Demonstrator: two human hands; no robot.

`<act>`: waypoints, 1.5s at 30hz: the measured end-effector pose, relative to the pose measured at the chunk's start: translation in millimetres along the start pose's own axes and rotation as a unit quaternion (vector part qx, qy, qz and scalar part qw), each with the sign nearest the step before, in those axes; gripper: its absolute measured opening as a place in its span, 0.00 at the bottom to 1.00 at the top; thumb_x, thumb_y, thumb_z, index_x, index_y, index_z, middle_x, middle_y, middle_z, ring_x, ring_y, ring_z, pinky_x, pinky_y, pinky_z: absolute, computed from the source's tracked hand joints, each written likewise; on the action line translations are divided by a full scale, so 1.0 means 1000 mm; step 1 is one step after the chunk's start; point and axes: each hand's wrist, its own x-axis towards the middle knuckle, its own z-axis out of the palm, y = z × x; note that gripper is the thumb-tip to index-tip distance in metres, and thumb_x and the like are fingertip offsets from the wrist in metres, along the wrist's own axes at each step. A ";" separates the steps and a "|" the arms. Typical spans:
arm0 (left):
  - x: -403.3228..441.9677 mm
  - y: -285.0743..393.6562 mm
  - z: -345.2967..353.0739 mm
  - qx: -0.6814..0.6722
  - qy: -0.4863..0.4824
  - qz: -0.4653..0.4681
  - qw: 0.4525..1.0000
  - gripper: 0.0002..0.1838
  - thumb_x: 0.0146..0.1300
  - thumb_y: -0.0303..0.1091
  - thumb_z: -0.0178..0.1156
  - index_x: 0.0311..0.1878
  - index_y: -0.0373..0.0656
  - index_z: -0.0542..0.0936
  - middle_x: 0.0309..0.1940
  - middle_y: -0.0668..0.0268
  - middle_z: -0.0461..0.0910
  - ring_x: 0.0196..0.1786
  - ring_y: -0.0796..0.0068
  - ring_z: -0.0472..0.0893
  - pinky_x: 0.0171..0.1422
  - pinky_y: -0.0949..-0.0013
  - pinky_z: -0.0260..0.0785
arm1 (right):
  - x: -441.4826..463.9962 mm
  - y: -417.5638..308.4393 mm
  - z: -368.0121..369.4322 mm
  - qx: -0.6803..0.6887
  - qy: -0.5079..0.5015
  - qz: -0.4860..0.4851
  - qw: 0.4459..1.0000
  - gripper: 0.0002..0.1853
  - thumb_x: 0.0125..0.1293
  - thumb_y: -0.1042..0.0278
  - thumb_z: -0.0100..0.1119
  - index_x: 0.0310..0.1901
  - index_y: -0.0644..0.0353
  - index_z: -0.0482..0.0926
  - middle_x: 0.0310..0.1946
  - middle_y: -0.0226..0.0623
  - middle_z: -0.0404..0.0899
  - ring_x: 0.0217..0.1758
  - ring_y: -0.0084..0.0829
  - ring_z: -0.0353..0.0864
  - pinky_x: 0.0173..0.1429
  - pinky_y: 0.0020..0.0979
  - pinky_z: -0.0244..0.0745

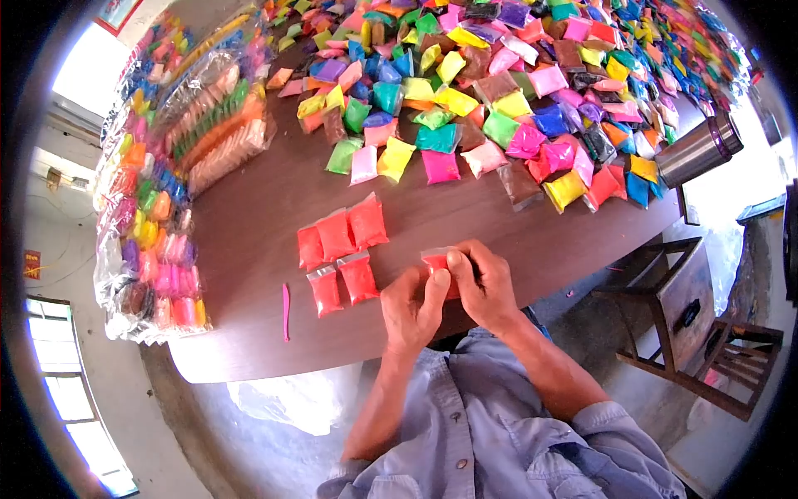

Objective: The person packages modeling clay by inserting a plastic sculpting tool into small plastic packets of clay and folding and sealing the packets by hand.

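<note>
Both hands meet at the table's front edge around one small red packet (pixel 434 259) with a clear top strip. My left hand (pixel 413 309) grips its lower left side, thumb pressed against it. From the right, my right hand (pixel 485 285) pinches the packet near its top, fingers bent. Left of the hands lie several similar red packets (pixel 357 277) in two rows, the upper row (pixel 336 234) partly overlapping. A thin pink stick (pixel 286 312) lies further left on the brown table (pixel 241 249).
A wide heap of coloured packets (pixel 457 101) covers the table's far side. Clear bags of packets (pixel 158 241) line the left edge. A steel flask (pixel 700 151) lies tilted at the right. Beyond the right edge stands a wooden stool (pixel 665 308).
</note>
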 end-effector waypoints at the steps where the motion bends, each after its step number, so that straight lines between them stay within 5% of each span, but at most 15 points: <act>1: 0.000 -0.001 0.000 -0.025 -0.004 -0.018 1.000 0.18 0.79 0.40 0.64 0.37 0.34 0.82 0.26 0.74 0.75 0.32 0.83 0.69 0.34 0.71 0.62 | -0.001 -0.001 0.000 -0.003 -0.002 -0.006 1.000 0.10 0.79 0.65 0.60 0.44 0.63 0.83 0.31 0.49 0.84 0.32 0.40 0.87 0.38 0.37 0.79; 5: 0.002 0.005 0.001 -0.078 0.016 -0.030 0.996 0.17 0.77 0.39 0.66 0.38 0.32 0.84 0.25 0.65 0.79 0.29 0.82 0.72 0.33 0.69 0.66 | 0.001 0.002 0.001 -0.005 -0.003 -0.049 0.999 0.07 0.77 0.69 0.62 0.43 0.64 0.83 0.32 0.50 0.84 0.33 0.44 0.87 0.38 0.38 0.79; 8: 0.003 0.009 -0.001 -0.066 0.012 -0.047 0.997 0.19 0.80 0.40 0.61 0.33 0.36 0.78 0.27 0.77 0.70 0.34 0.85 0.66 0.35 0.71 0.59 | 0.001 -0.002 0.000 0.002 -0.017 -0.034 0.999 0.08 0.77 0.69 0.61 0.43 0.65 0.83 0.32 0.50 0.84 0.34 0.45 0.88 0.38 0.38 0.79; 10: 0.003 0.006 -0.002 -0.034 0.022 -0.036 0.999 0.14 0.77 0.35 0.65 0.35 0.34 0.82 0.23 0.66 0.76 0.28 0.81 0.70 0.31 0.68 0.64 | 0.001 -0.005 -0.002 -0.003 -0.024 -0.035 0.999 0.08 0.77 0.68 0.61 0.42 0.65 0.83 0.32 0.49 0.84 0.34 0.45 0.88 0.38 0.39 0.80; 14: 0.002 -0.004 -0.003 0.014 0.032 0.016 0.999 0.15 0.76 0.32 0.65 0.32 0.34 0.78 0.21 0.62 0.72 0.26 0.77 0.68 0.30 0.64 0.62 | 0.002 -0.007 -0.001 -0.024 -0.035 -0.031 0.999 0.09 0.77 0.67 0.60 0.41 0.64 0.83 0.32 0.49 0.84 0.34 0.45 0.88 0.38 0.39 0.80; 17: 0.003 0.000 -0.004 0.026 0.045 0.025 0.998 0.18 0.78 0.31 0.62 0.29 0.37 0.72 0.23 0.74 0.66 0.31 0.84 0.63 0.31 0.68 0.57 | 0.003 -0.009 0.000 -0.001 -0.035 -0.006 0.999 0.09 0.77 0.67 0.60 0.41 0.64 0.83 0.32 0.49 0.85 0.33 0.46 0.88 0.38 0.39 0.80; 20: 0.002 -0.003 -0.003 0.001 0.024 -0.003 1.000 0.16 0.78 0.32 0.62 0.31 0.36 0.76 0.23 0.74 0.70 0.31 0.85 0.65 0.32 0.69 0.60 | 0.003 -0.004 0.000 -0.018 -0.021 -0.021 0.999 0.09 0.77 0.68 0.60 0.41 0.64 0.83 0.33 0.49 0.85 0.33 0.47 0.88 0.38 0.39 0.81; 22: 0.003 0.001 0.000 -0.053 0.030 -0.020 0.998 0.11 0.76 0.33 0.66 0.39 0.34 0.84 0.25 0.62 0.80 0.28 0.77 0.73 0.33 0.67 0.68 | 0.003 -0.005 0.000 -0.011 -0.021 -0.029 0.999 0.09 0.77 0.68 0.60 0.41 0.64 0.83 0.32 0.49 0.85 0.34 0.48 0.88 0.38 0.39 0.81; 25: 0.002 -0.004 0.000 -0.056 0.034 -0.019 0.998 0.11 0.76 0.34 0.66 0.45 0.34 0.86 0.29 0.64 0.84 0.31 0.79 0.76 0.36 0.69 0.70 | 0.003 -0.004 0.000 -0.017 -0.024 -0.050 0.998 0.08 0.76 0.68 0.60 0.40 0.64 0.83 0.32 0.49 0.85 0.34 0.48 0.88 0.38 0.40 0.81; 36: 0.002 -0.006 -0.002 0.019 0.043 -0.003 0.999 0.10 0.77 0.32 0.64 0.40 0.34 0.83 0.26 0.62 0.79 0.32 0.78 0.74 0.37 0.68 0.70 | 0.003 -0.002 0.002 -0.055 -0.030 -0.073 0.995 0.09 0.78 0.67 0.60 0.42 0.64 0.83 0.31 0.47 0.85 0.31 0.46 0.86 0.36 0.39 0.79; 45: 0.005 0.000 0.002 -0.018 -0.005 -0.005 1.000 0.14 0.76 0.37 0.66 0.39 0.33 0.84 0.25 0.54 0.80 0.26 0.68 0.77 0.33 0.63 0.70 | -0.001 0.000 0.000 0.013 0.000 -0.009 1.000 0.11 0.83 0.65 0.58 0.44 0.65 0.82 0.30 0.38 0.85 0.34 0.23 0.81 0.40 0.31 0.77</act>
